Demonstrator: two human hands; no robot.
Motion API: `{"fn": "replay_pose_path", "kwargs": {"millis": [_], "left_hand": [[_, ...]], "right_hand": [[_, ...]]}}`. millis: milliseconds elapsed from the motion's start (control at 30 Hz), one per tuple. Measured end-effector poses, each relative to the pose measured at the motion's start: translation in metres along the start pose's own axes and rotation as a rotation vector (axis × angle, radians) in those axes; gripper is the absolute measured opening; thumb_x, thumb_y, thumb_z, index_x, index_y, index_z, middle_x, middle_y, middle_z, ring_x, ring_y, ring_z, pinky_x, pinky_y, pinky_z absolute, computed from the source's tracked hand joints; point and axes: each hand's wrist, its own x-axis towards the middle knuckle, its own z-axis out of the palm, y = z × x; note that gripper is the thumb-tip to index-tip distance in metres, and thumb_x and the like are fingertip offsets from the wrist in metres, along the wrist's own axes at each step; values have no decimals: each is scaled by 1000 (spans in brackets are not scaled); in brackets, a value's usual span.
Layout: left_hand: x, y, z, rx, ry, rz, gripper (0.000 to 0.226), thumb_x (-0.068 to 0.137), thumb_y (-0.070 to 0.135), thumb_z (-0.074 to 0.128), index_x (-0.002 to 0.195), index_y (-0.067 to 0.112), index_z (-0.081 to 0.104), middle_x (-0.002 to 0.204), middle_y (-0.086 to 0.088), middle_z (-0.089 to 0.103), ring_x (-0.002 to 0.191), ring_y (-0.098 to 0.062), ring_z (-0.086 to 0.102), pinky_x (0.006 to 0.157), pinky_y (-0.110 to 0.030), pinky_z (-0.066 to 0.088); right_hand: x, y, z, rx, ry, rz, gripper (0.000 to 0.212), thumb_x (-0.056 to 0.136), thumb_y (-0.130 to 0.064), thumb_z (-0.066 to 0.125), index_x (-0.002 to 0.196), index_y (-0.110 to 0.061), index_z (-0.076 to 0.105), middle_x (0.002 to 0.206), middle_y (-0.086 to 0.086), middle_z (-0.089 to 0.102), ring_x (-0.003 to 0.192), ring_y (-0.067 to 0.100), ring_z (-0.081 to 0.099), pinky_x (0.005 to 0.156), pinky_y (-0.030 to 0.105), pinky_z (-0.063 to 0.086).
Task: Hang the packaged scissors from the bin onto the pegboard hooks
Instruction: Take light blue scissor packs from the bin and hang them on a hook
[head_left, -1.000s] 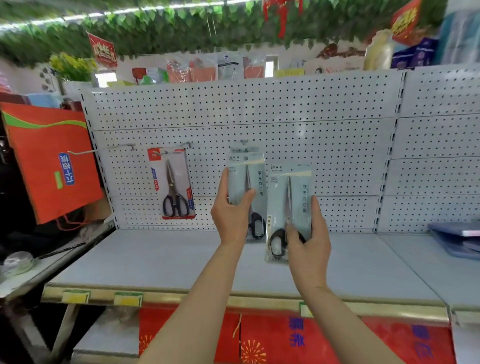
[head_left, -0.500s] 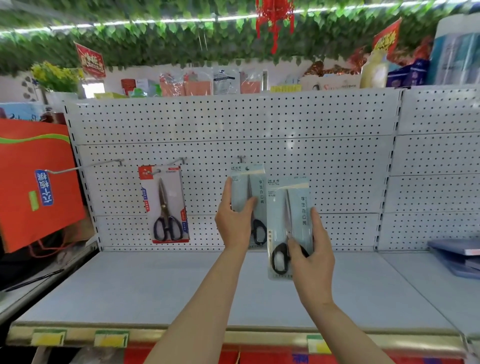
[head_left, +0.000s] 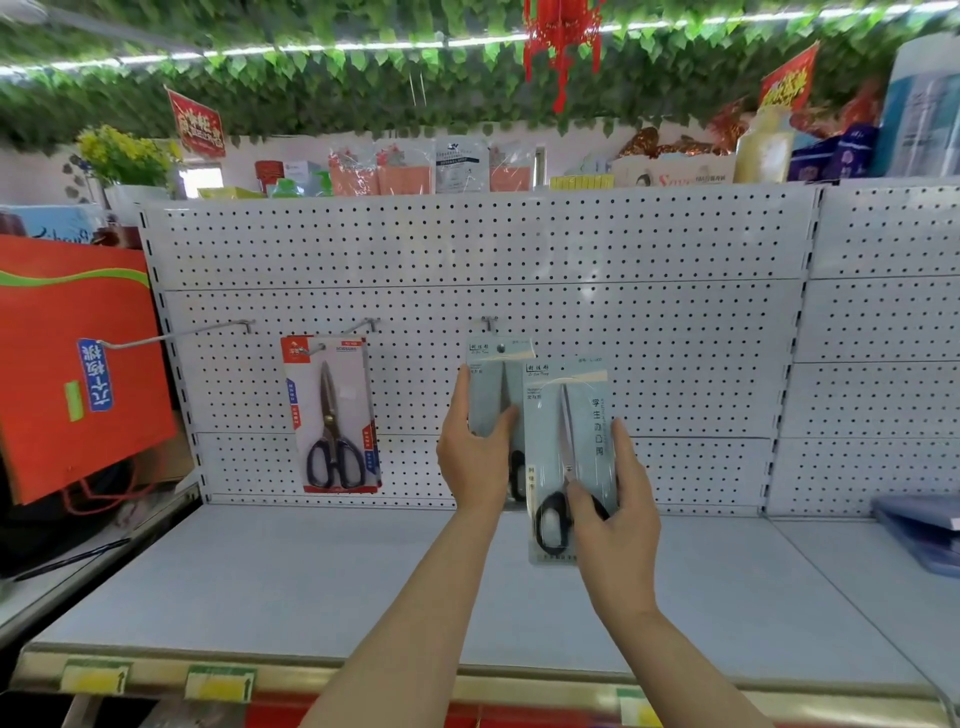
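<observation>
Both hands sit a little lower against the pegboard (head_left: 623, 322) than half a second ago, the view tilted up. Left hand (head_left: 475, 457) grips a pale blue scissors pack (head_left: 493, 384) by its lower half, thumb across the front; its top hole lies at the middle hook (head_left: 488, 325). Right hand (head_left: 613, 512) pinches a second pale pack (head_left: 569, 415) near the black handles, overlapping the first, not on a hook. Red-carded scissors (head_left: 332, 415) hang from the next hook (head_left: 363, 326) leftward. Bare hook (head_left: 176, 335) far left. Grey shelf (head_left: 260, 582) below.
</observation>
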Motion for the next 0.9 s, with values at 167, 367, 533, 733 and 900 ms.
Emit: {"fn": "replay_pose_path", "kwargs": {"millis": [167, 367, 533, 733, 900], "left_hand": [[4, -5, 0, 137, -33, 50, 72, 86, 43, 71, 146, 51, 32, 130, 16, 60, 113, -10, 60, 89, -37, 55], [6, -16, -13, 266, -87, 71, 65, 90, 48, 64, 146, 52, 31, 114, 20, 54, 91, -6, 61, 72, -28, 50], [29, -10, -32, 321, -37, 109, 47, 99, 44, 50, 145, 41, 43, 122, 10, 56, 99, -8, 61, 82, -32, 52], [57, 36, -38, 376, -284, 396, 55, 92, 60, 49, 145, 47, 38, 139, 17, 38, 125, -10, 47, 93, -35, 49], [64, 43, -27, 684, -341, 495, 62, 91, 44, 64, 147, 31, 41, 149, 13, 32, 130, -13, 37, 92, -34, 48]], "right_hand": [[4, 0, 7, -6, -12, -8, 69, 90, -6, 61, 146, -35, 33, 117, -42, 41, 111, -22, 42, 83, -2, 33], [5, 7, 23, -19, -28, 12, 68, 90, -9, 60, 146, -37, 33, 119, -42, 39, 111, -23, 40, 84, -2, 34], [14, 10, 44, -33, -45, 37, 68, 90, -10, 60, 147, -36, 32, 115, -41, 39, 107, -25, 40, 80, 5, 38], [33, 14, 76, -15, -33, 50, 68, 91, -15, 59, 147, -37, 30, 110, -37, 41, 106, -18, 43, 84, 19, 42], [35, 26, 89, 6, 7, 61, 67, 90, -15, 60, 147, -38, 32, 111, -34, 44, 108, -7, 48, 86, 26, 47]]}}
